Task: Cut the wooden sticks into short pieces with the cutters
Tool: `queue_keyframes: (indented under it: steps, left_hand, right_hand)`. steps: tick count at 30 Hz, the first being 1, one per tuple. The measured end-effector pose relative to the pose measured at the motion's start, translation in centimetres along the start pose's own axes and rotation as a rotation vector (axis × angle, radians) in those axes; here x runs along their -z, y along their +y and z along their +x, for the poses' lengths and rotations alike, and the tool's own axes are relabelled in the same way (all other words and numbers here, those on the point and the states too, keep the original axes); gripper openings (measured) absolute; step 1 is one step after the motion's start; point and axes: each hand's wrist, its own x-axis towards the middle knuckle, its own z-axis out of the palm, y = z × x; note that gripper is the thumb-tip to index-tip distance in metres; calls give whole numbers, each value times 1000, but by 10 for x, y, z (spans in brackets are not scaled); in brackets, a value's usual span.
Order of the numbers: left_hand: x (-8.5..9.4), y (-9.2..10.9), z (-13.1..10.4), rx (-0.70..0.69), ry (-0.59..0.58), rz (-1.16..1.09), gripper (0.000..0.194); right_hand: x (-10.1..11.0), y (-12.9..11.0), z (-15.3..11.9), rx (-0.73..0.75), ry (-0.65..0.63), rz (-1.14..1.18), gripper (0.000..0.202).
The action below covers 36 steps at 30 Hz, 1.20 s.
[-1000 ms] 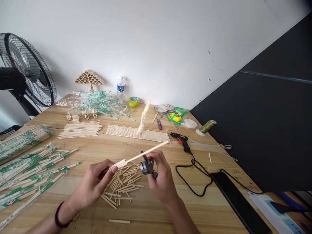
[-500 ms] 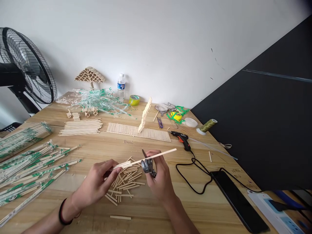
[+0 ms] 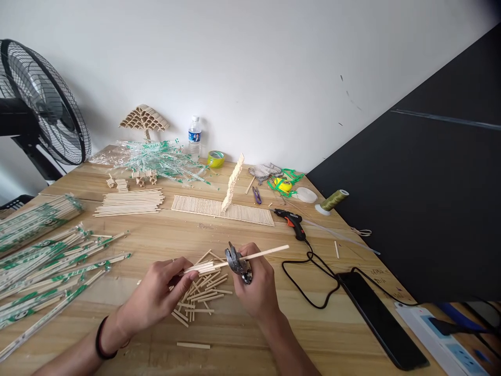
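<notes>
My left hand [image 3: 162, 287] pinches a small bundle of pale wooden sticks [image 3: 204, 268]. A longer wooden chopstick [image 3: 270, 253] runs from that bundle to the right, past my right hand. My right hand [image 3: 256, 287] is wrapped round a pair of grey metal cutting pliers [image 3: 236, 262], whose jaws are across the chopstick. The pliers' handles are mostly hidden in my palm. Beneath both hands lies a loose pile of short cut sticks [image 3: 203, 297]. One short stick [image 3: 193, 345] lies apart, nearer to me.
Wrapped chopsticks [image 3: 50, 271] cover the left side, with bare sticks [image 3: 129, 202] behind. A stick panel [image 3: 250, 214] bears an upright stick piece [image 3: 234, 183]. Right of it are a glue gun [image 3: 289, 222] with a looping cord, a phone [image 3: 383, 318] and a power strip [image 3: 434, 339].
The pliers' head has turned and now sits over the chopstick, where the stick crossed in front of it before. The chopstick's free end has shifted slightly right and down.
</notes>
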Motion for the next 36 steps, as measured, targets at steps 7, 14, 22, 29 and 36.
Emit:
queue_keyframes:
  steps: [7,14,22,29,36]
  left_hand:
    - [0,5,0,-43,46,16,30]
    - [-4,3,-4,-107,68,82,21]
    - [-1,8,-2,-135,66,65,22]
    - [-3,7,-3,-56,55,32,30]
    - [9,-17,12,78,67,104,40]
  right_hand:
    - [-8,-7,-3,72,-55,79,44]
    - [-12,-18,-2,98,-55,52,46]
    - [-14,-18,-4,124,-24,-18,31]
    - [-17,-14,-10,100,-2,-182,28]
    - [-11,-4,-4,-12,-33,-296,18]
